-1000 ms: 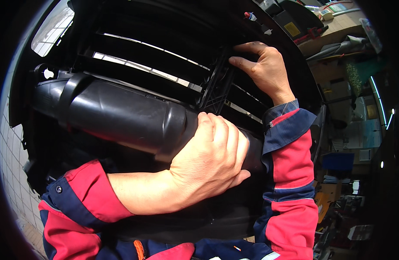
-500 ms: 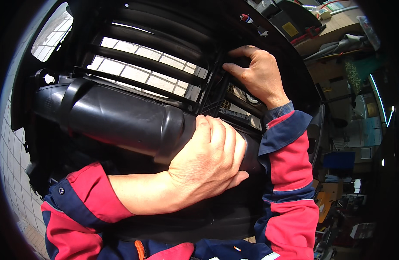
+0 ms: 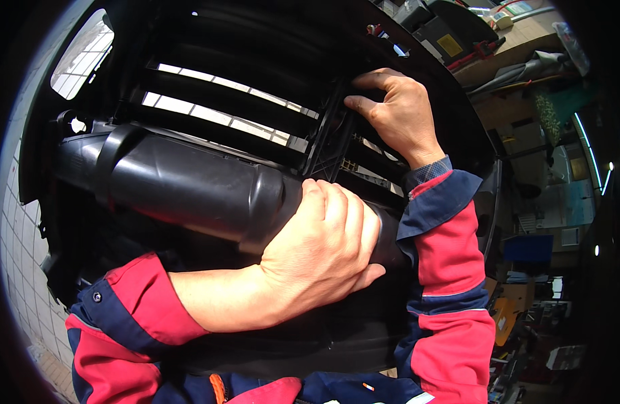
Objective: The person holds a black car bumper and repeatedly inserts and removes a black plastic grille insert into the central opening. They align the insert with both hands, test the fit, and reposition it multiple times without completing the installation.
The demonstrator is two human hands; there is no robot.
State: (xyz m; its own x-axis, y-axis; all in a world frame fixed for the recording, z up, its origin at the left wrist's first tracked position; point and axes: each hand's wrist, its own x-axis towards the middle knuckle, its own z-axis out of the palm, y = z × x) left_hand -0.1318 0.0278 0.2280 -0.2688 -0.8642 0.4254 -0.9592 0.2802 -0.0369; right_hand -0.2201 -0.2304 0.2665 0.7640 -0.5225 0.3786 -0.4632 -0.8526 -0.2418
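A long, rounded black plastic housing (image 3: 189, 178) with raised bands slants across the middle. My left hand (image 3: 320, 246) is wrapped over its right part, fingers close together and thumb pointing right. Above it, a black slatted grille (image 3: 236, 101) shows thin strips of light between its slats. My right hand (image 3: 401, 111) is at the grille's upright bar (image 3: 327, 131), thumb and forefinger bent around its upper end. Their exact contact is lost in the dark plastic.
Around the grille runs a large black panel with an opening (image 3: 83, 54) at upper left. Tiled floor (image 3: 20, 262) lies to the left. Black equipment (image 3: 455, 34) stands at upper right, a blue box (image 3: 527, 248) at right.
The grille's slats have turned, so the bright gaps between them are narrower than before. My right hand has shifted only slightly; my left hand stays on the housing.
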